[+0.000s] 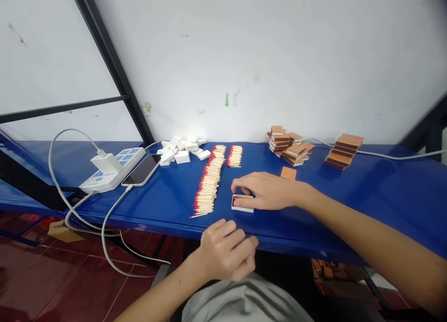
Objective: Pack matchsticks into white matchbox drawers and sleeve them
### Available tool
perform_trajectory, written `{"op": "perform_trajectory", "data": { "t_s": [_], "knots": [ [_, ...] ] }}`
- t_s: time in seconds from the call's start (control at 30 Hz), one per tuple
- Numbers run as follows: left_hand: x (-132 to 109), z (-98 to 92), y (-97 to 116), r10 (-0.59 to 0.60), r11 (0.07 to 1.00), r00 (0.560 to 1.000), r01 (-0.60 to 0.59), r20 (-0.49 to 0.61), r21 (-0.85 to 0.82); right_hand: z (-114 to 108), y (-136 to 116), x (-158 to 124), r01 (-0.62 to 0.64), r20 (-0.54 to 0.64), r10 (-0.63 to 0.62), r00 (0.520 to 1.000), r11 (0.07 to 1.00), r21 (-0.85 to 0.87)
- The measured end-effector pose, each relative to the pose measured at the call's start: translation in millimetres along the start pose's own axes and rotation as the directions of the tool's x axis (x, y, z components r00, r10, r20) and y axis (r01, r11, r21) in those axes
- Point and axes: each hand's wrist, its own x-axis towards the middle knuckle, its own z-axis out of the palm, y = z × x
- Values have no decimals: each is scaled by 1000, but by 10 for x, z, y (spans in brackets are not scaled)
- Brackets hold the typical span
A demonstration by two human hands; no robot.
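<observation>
My right hand (263,190) reaches over a small white matchbox tray (242,210) near the table's front edge. Its thumb presses down inside on the matches, and the fingers curl beside the far wall. Red match heads show at the tray's left end; the hand hides much of the inside. Held loosely closed just off the front edge, my left hand (228,250) shows nothing between its fingers. A long row of red-tipped matches (209,180) lies left of the tray, with a shorter row of matches (234,156) behind it. One brown matchbox (288,173) lies beyond my right hand.
White trays (182,157) are heaped at the back left. A pile of brown matchboxes (288,144) and a slanted stack of brown sleeves (345,151) stand back right. A phone (142,170), a power strip (101,178) and looping cables (104,233) occupy the left.
</observation>
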Motion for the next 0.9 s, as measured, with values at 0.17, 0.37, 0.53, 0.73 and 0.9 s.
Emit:
{"op": "perform_trajectory", "data": {
  "t_s": [0.17, 0.37, 0.53, 0.73, 0.9],
  "knots": [
    [-10, 5, 4, -6, 1000, 1000, 6, 2, 0, 76, 16, 19, 47, -31, -45, 998, 998, 42],
    [9, -6, 15, -13, 1000, 1000, 13, 0, 13, 114, 32, 42, 75, -34, -73, 997, 996, 52],
    [4, -2, 13, -10, 1000, 1000, 9, 15, 25, 123, 36, 61, 69, -42, -66, 997, 996, 60],
    [1, -7, 16, -14, 1000, 1000, 15, -6, 19, 125, 93, 78, 53, -54, -45, 998, 986, 157],
    [34, -42, 43, -106, 994, 994, 106, 15, -37, 103, 123, 69, 44, -81, -28, 996, 979, 199]
  ]
}}
